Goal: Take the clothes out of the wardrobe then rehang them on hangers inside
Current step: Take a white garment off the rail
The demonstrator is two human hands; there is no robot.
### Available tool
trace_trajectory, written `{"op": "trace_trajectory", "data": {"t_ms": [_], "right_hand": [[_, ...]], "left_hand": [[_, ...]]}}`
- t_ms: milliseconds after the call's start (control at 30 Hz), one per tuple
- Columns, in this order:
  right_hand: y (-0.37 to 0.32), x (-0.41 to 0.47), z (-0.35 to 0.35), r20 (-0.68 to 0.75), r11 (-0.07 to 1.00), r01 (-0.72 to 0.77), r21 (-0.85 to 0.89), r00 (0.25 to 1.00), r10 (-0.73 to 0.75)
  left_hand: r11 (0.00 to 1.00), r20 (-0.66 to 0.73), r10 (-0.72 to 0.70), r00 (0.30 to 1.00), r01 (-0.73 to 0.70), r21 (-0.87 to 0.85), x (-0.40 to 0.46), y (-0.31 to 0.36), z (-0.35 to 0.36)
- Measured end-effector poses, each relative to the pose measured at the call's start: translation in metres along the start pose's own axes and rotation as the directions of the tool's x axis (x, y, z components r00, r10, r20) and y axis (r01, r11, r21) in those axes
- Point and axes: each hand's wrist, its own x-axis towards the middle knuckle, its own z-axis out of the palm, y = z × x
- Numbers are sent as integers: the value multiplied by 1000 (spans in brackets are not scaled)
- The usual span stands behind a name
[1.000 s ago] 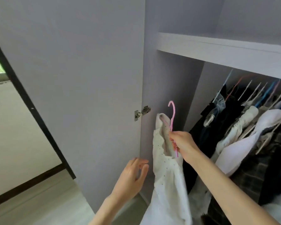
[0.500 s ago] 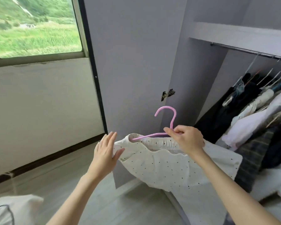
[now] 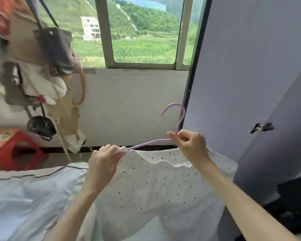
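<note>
Here the right hand (image 3: 191, 145) pinches the neck of the pink hanger (image 3: 176, 119) just under its hook, and the left hand (image 3: 105, 159) pinches the white dotted garment (image 3: 156, 188) at the hanger's left tip. The garment hangs from the hanger over the bed (image 3: 24, 197). Behind the hanger is the window (image 3: 142, 32); right of it, the wardrobe door (image 3: 250, 75); left of it, hanging bags (image 3: 56, 49) and a red stool (image 3: 16, 148). No writing is readable.
</note>
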Motion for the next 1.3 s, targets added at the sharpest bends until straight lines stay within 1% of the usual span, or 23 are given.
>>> {"op": "trace_trajectory", "data": {"t_ms": [67,133,200,233,300,367,467,533,600,700,767,867,1000,1067,1167,1300], "right_hand": [[-17,9,20,-41,993,115,21,993,-114],[-33,18,36,-76,970,239,51,969,-235],[-41,27,50,-69,946,320,43,946,-317],[-42,31,57,-47,941,336,47,941,-334],[-41,36,71,27,940,332,82,942,-335],[-44,39,88,67,925,360,123,927,-370],[-72,45,117,51,879,433,201,891,-451],[-99,48,138,-13,869,457,191,886,-463],[-130,52,158,-67,858,468,209,883,-465],[-180,59,183,-132,816,507,280,862,-490],[-215,62,199,-164,777,534,335,844,-510],[-265,65,225,-198,724,567,394,821,-535],[-325,69,265,-232,668,608,428,789,-570],[-352,72,287,-227,656,620,431,778,-586],[-390,76,323,-214,611,631,479,758,-616],[-429,80,373,-198,581,646,495,735,-648]], "left_hand": [[997,-89,-66,994,69,31,-4,-10,-26],[986,-195,-100,976,123,112,-9,-16,-53],[967,-287,-140,948,193,168,-17,-23,-80],[954,-324,-180,929,245,173,-24,-27,-92],[919,-395,-298,869,373,126,-41,-31,-114],[878,-477,-390,787,475,65,-61,-29,-132],[784,-601,-464,651,617,63,-87,-18,-152],[720,-687,-450,570,687,98,-97,-10,-166],[653,-768,-407,495,745,134,-102,-5,-186],[566,-859,-304,412,803,184,-104,-4,-224],[528,-899,-230,372,824,206,-105,-5,-250],[504,-933,-123,337,832,234,-107,-7,-286],[479,-958,-58,280,850,219,-108,-29,-328],[489,-962,-54,268,847,209,-111,-50,-348],[491,-965,-46,259,847,204,-117,-86,-376],[473,-964,-99,246,864,172,-119,-134,-403]]}}
